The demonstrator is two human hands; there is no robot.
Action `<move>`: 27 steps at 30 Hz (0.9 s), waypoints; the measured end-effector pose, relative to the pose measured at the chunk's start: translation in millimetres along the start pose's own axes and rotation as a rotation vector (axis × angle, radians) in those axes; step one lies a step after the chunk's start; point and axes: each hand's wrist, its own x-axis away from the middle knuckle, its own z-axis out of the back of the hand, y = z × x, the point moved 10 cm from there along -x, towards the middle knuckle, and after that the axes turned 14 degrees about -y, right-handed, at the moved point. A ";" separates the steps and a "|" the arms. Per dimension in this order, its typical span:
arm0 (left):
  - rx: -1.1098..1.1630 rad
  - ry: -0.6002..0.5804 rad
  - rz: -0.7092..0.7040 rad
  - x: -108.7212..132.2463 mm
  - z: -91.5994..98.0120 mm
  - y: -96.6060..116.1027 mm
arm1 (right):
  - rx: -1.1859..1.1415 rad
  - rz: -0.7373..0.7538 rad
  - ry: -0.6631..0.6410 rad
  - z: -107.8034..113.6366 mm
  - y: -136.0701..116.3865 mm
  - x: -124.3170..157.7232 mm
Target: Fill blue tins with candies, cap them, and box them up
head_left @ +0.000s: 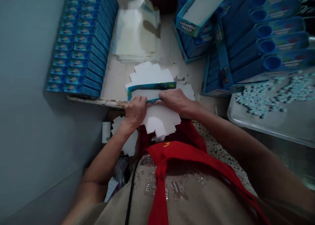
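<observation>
A long, narrow blue cardboard tray (151, 86) with a white inside lies across a stack of white die-cut card sheets (161, 120) at the table's front edge. My left hand (136, 110) grips the tray's near left part, its fingers bent over the near wall. On the near wall farther right, my right hand (174, 101) holds the tray with thumb and fingers pressed together. The tray's near wall is partly hidden by both hands. White notched sheets show beyond the tray and below it.
Stacked blue boxes (86, 56) stand at the left beside the wall. Behind the tray lie pale paper sheets (136, 33). Filled blue display boxes (258, 47) crowd the right, near a clear tray (270, 128) with pale blue candies (262, 101).
</observation>
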 end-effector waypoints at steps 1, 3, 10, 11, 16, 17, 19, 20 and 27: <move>0.002 -0.021 0.005 2.0 2.1 0.4 | -0.020 0.016 -0.024 -0.6 0.3 0.4; 0.011 -0.053 0.015 10.7 7.9 3.0 | -0.032 0.078 0.010 2.3 -0.2 5.4; 0.306 -0.038 -0.130 7.6 54.4 10.0 | 0.007 0.228 0.315 20.6 8.8 37.7; 0.357 0.052 -0.079 -3.7 65.5 -0.5 | -0.025 0.246 0.361 23.8 9.9 42.5; 0.599 0.211 0.094 -38.9 54.5 -39.7 | -0.367 0.130 0.617 28.6 32.9 66.4; 0.646 0.299 0.117 -28.3 50.1 -45.8 | -0.451 0.080 0.637 24.9 38.7 67.0; 0.748 0.524 0.177 10.0 39.6 -56.6 | -0.580 -0.009 0.617 16.6 45.7 58.7; 0.806 0.606 0.219 30.5 30.2 -59.9 | -0.622 -0.046 0.589 13.9 47.3 50.3; 1.101 0.484 0.423 46.0 -37.7 -46.6 | -0.574 -0.073 0.299 26.4 30.0 -25.7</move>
